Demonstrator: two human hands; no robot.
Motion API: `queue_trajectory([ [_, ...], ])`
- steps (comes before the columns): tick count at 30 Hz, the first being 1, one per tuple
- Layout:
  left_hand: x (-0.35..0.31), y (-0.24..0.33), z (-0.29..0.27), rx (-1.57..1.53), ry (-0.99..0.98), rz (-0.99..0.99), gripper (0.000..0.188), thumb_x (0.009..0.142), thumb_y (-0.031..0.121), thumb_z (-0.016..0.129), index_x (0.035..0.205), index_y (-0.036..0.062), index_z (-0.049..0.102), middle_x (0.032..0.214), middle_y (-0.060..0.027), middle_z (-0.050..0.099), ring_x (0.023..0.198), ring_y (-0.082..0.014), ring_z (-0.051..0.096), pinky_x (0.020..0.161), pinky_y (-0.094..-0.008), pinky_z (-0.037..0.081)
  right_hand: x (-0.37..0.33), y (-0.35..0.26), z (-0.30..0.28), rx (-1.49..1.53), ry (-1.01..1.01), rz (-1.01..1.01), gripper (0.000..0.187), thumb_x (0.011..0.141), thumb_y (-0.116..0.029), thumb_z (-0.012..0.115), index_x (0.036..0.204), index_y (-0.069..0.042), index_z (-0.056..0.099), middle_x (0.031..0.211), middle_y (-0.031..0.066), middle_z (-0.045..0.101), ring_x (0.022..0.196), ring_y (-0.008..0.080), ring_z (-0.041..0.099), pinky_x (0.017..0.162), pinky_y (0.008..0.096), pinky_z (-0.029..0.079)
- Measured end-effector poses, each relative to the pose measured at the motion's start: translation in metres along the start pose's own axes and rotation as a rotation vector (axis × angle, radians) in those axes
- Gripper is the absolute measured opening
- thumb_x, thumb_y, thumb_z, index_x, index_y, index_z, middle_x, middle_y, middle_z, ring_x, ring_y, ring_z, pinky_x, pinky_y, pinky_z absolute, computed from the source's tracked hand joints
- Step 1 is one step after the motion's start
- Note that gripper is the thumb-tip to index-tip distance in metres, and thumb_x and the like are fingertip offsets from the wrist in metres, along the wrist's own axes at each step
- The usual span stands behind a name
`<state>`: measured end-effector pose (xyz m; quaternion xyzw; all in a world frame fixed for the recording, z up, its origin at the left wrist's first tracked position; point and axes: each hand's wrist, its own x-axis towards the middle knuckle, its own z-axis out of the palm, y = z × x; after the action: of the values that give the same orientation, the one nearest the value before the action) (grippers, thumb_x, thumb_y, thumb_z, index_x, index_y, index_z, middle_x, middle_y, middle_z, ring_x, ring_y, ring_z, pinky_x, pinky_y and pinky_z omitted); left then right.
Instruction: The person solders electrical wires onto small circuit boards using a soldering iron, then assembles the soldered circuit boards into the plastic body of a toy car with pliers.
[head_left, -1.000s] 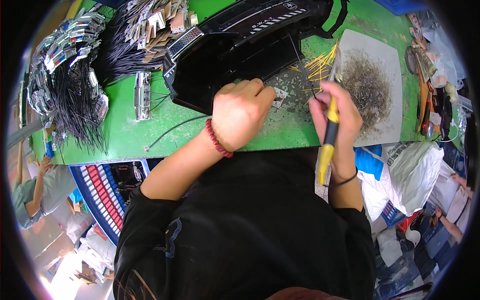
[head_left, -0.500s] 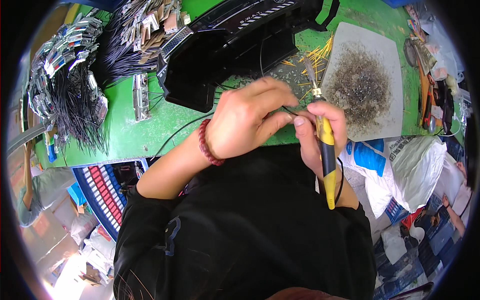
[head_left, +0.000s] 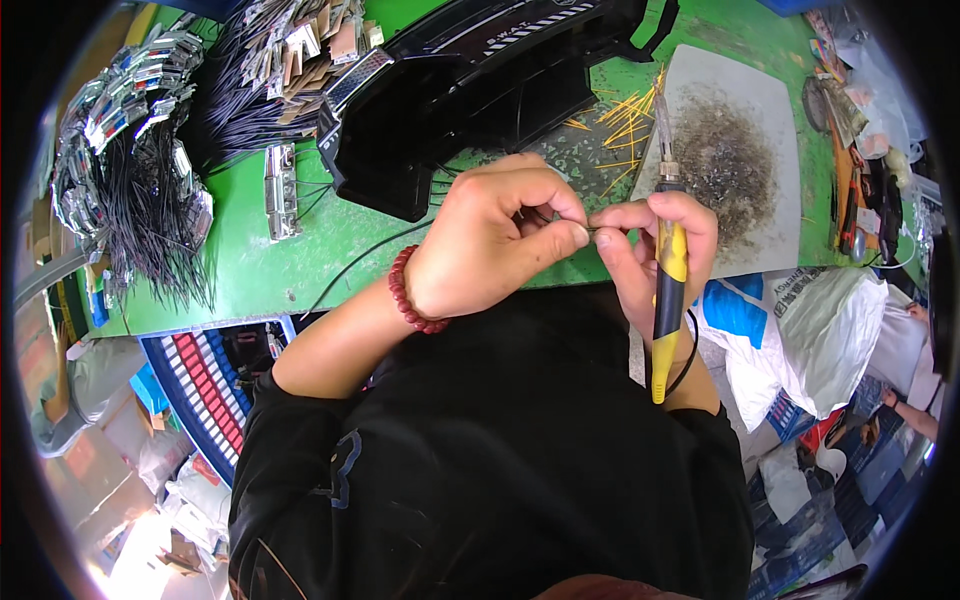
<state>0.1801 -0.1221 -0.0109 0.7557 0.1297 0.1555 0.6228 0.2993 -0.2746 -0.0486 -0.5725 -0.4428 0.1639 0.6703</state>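
At centre frame: left hand (head_left: 500, 245) and right hand (head_left: 650, 245) pinching small wire end (head_left: 597, 229); right also gripping yellow soldering iron (head_left: 668, 270). At 1 o'clock, grey tray (head_left: 770, 100) holding dark wire scraps (head_left: 725, 160).

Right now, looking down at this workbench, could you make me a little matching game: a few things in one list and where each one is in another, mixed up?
Things:
1. yellow-handled soldering iron
2. red bead bracelet
3. black plastic housing
4. pale board with dark scorch marks

Places:
A. on the left wrist
B. on the green bench, far right of the hands
C. held upright in the right hand
D. on the green bench, just beyond the left hand

Pairs: 1-C, 2-A, 3-D, 4-B
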Motion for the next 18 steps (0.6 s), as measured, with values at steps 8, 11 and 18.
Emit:
queue_trajectory([
  [8,0.000,-0.005,-0.001,-0.042,-0.014,-0.003,0.008,0.083,0.005,0.070,0.083,-0.0001,0.064,0.077,-0.0064,0.060,0.072,-0.0164,0.060,0.066,-0.0286,0.048,0.001,-0.012,-0.001,0.431,0.003,0.257,0.052,0.083,0.006,0.068,0.123,-0.003,0.035,0.095,0.0233,0.068,0.082,0.0247,0.069,0.076,0.0342,0.058],
  [11,0.001,-0.007,-0.001,-0.049,-0.026,0.017,0.007,0.083,0.005,0.070,0.083,0.0006,0.064,0.076,-0.0065,0.061,0.072,-0.0158,0.059,0.066,-0.0284,0.048,0.000,-0.010,0.001,0.438,0.011,0.244,0.052,0.083,0.006,0.068,0.123,-0.004,0.036,0.094,0.0232,0.068,0.081,0.0247,0.069,0.075,0.0334,0.058],
  [18,-0.001,-0.011,-0.004,-0.174,-0.111,-0.017,0.006,0.084,0.004,0.069,0.085,0.0011,0.064,0.079,-0.0049,0.061,0.075,-0.0131,0.059,0.069,-0.0275,0.048,0.000,-0.008,0.002,0.510,-0.011,0.275,0.053,0.084,0.003,0.067,0.125,-0.005,0.035,0.091,0.0208,0.068,0.076,0.0244,0.069,0.071,0.0325,0.058],
])
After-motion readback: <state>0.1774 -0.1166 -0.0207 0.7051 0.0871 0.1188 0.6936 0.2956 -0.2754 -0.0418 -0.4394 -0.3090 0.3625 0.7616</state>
